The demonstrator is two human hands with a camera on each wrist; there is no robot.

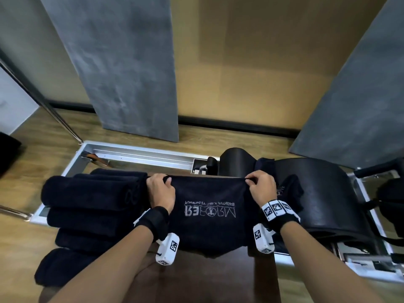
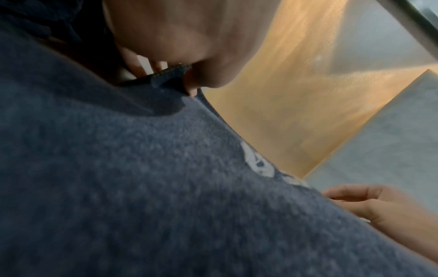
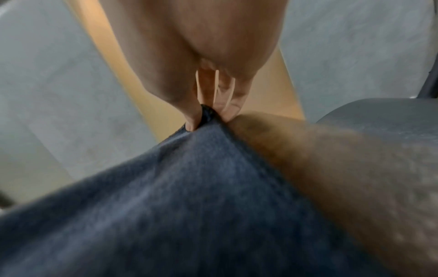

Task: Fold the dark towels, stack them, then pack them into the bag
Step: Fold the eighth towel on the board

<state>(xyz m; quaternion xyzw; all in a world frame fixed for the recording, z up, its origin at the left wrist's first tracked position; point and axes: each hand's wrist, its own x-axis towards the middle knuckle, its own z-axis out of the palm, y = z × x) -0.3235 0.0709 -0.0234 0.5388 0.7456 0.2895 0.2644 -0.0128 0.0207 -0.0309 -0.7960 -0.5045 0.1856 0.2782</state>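
Note:
A dark navy towel (image 1: 209,215) with pale printed lettering hangs stretched between my two hands in the head view. My left hand (image 1: 160,185) pinches its top left corner; the left wrist view shows the hem (image 2: 170,75) caught between thumb and fingers. My right hand (image 1: 258,184) pinches the top right corner, and the right wrist view shows the towel (image 3: 189,187) squeezed at the fingertips (image 3: 192,120). Several folded dark towels (image 1: 91,206) are stacked to the left. Another dark towel (image 1: 288,189) lies crumpled to the right of my right hand.
The towels rest on a low exercise machine with a silver metal frame (image 1: 140,156) and black padded parts (image 1: 323,193). The floor is wood (image 1: 32,162). Grey wall panels (image 1: 122,68) stand behind. A dark object (image 1: 391,195) sits at the far right edge.

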